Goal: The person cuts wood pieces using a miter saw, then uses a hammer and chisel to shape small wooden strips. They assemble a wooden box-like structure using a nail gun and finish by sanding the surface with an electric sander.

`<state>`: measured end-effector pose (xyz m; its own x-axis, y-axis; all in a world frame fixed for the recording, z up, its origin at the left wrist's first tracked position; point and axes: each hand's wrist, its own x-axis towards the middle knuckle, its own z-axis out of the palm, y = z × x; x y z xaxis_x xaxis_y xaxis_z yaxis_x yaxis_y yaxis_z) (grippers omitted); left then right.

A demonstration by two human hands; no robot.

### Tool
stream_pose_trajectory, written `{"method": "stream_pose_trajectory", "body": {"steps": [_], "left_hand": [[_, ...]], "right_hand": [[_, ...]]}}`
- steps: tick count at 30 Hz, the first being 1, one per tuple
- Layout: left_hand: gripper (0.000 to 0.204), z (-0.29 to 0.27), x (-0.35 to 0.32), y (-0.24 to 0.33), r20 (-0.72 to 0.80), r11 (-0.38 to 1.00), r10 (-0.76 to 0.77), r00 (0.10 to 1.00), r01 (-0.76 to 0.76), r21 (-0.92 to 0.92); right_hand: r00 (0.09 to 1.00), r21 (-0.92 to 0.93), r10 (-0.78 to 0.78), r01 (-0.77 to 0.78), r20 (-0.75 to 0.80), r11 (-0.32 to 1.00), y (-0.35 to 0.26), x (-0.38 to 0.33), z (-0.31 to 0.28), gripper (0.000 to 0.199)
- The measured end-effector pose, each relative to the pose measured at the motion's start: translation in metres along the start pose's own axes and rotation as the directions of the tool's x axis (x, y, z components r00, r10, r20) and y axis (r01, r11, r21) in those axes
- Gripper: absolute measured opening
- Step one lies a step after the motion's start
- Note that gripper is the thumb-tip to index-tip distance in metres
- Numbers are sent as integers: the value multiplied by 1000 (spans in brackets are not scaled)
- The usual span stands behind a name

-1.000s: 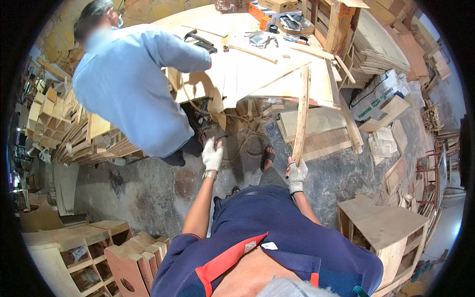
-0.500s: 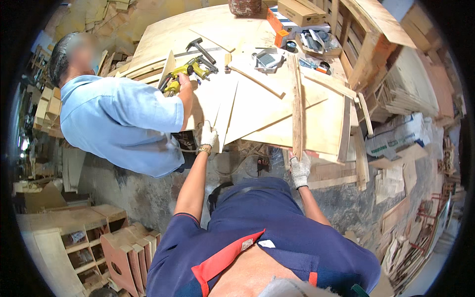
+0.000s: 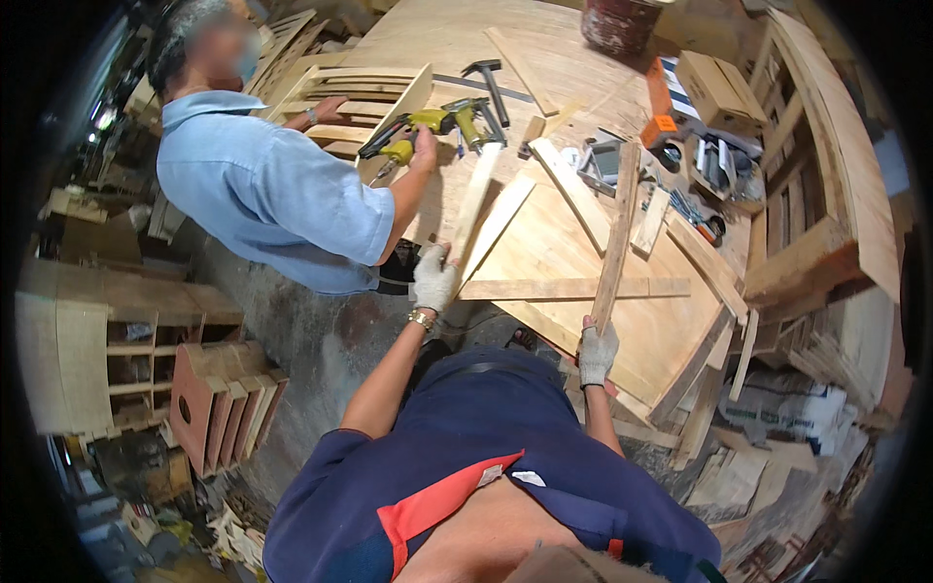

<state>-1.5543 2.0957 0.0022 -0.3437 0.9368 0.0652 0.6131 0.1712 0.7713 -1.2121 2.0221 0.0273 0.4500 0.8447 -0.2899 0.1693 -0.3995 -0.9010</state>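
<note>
My left hand (image 3: 435,277), in a pale knit glove, closes on the near end of a light wooden strip (image 3: 476,199) that points away from me over the table. My right hand (image 3: 597,352), gloved alike, grips the near end of a longer, darker wooden strip (image 3: 619,228). Beneath it lies a crosswise strip (image 3: 573,289) on a plywood sheet (image 3: 671,335). Another loose strip (image 3: 501,223) rests beside the one in my left hand. At my left, a co-worker's hand (image 3: 425,148) holds a yellow-green nail gun (image 3: 437,121).
The co-worker in a blue shirt (image 3: 282,185) stands close on my left, beside a slatted wooden frame (image 3: 364,85). A hammer (image 3: 491,87), cardboard box (image 3: 721,92) and grey tool tray (image 3: 604,160) sit on the table (image 3: 428,39). A wooden crate (image 3: 807,194) edges the right side.
The whole view has turned, so the table and co-worker appear shifted right. Both my hands still hold their strips. The co-worker's other hand now shows on the slatted frame.
</note>
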Motion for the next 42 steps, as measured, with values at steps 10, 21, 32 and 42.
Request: {"method": "stream_pose_trajectory", "body": {"steps": [10, 21, 32, 42], "left_hand": [[65, 4, -30, 31, 65, 891, 170, 983, -182, 416], [69, -91, -189, -30, -276, 864, -208, 939, 308, 398], [79, -55, -568, -69, -171, -106, -980, -97, 994, 41], [78, 6, -617, 26, 26, -93, -995, -92, 995, -40]], "right_hand": [[993, -46, 54, -50, 100, 998, -13, 36, 9, 29], [928, -655, -301, 369, 221, 659, -164, 236, 38, 63], [668, -580, -516, 736, 536, 350, -200, 405, 286, 59], [755, -727, -487, 617, 438, 301, -195, 462, 339, 44]]}}
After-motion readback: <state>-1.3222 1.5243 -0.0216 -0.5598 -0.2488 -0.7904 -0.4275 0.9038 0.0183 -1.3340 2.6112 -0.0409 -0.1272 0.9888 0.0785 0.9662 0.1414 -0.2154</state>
